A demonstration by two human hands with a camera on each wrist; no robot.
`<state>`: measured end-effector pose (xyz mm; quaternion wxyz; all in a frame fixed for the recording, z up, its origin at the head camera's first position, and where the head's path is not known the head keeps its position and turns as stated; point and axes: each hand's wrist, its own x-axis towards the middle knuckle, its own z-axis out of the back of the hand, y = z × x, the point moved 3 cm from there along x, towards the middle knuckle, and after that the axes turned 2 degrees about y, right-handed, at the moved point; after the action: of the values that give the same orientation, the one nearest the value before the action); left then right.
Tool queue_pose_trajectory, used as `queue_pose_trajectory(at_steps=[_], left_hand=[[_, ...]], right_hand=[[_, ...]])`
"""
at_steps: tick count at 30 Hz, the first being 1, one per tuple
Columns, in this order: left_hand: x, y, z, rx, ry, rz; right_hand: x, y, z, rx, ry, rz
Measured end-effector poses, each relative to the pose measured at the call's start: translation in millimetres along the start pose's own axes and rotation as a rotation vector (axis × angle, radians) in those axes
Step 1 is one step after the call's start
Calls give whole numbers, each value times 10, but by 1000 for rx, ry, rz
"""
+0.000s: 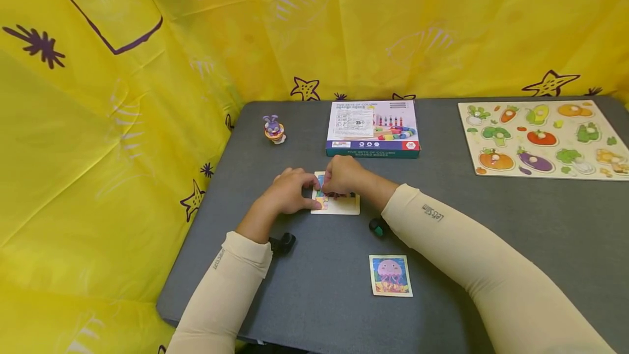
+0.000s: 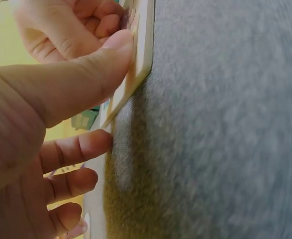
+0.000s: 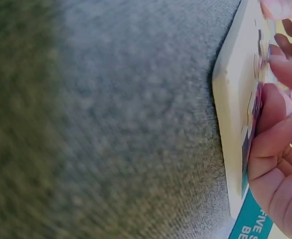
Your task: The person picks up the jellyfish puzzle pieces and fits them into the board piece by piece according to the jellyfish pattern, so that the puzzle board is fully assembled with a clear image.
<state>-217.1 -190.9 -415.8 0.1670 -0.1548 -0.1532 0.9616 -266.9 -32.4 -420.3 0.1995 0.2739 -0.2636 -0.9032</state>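
Observation:
A small jigsaw puzzle board (image 1: pixel 339 209) with a pale frame and a partly filled, colourful picture lies flat on the grey table. My left hand (image 1: pixel 290 191) is at its left side; the thumb (image 2: pixel 118 45) presses on the board while the other fingers spread loosely beside it. Over the picture, my right hand (image 1: pixel 344 175) has curled fingers and pinches a puzzle piece (image 3: pixel 257 102) that shows only as a magenta edge under the fingertips. Most of that piece is hidden. Nearer to me lies a pink jellyfish puzzle (image 1: pixel 390 275).
Behind the hands stand a beaded-boxes carton (image 1: pixel 372 130) and a small purple rabbit figure (image 1: pixel 273 129). A vegetable peg puzzle (image 1: pixel 540 141) lies at the right. Yellow cloth (image 1: pixel 123 124) hangs around the left and far table edges.

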Motion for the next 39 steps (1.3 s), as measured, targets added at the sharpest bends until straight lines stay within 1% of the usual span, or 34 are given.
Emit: queue_pose_trajectory(at_steps=[6,12,19,23,27,31,33,35,37,39], left_hand=[[52,-3,-5,-34,4,42],[77,8,15,-51,26,47],[67,-12,39,-49,46,53],[87,-14,33,-52,45,52],[120,-15,19,-55,43,66],[138,-25,12,-30,47,77],[134,-37,13,-14,48,82],[120,-60,19,0,47,86],[97,-91,23,25,43,81],[67,-128,24,52,35,63]], right_hand=[[-4,-17,-8,29,0,7],[2,-8,-2,30,0,5],[0,-13,2,-1,-36,-1],[5,-10,0,-6,-18,0],[9,-1,6,3,8,-19],[0,-5,9,6,10,-31],[-21,-8,10,7,7,-12],[-71,-13,23,-11,-11,28],[-148,-26,53,-46,-37,84],[-255,-56,96,-96,-60,134]])
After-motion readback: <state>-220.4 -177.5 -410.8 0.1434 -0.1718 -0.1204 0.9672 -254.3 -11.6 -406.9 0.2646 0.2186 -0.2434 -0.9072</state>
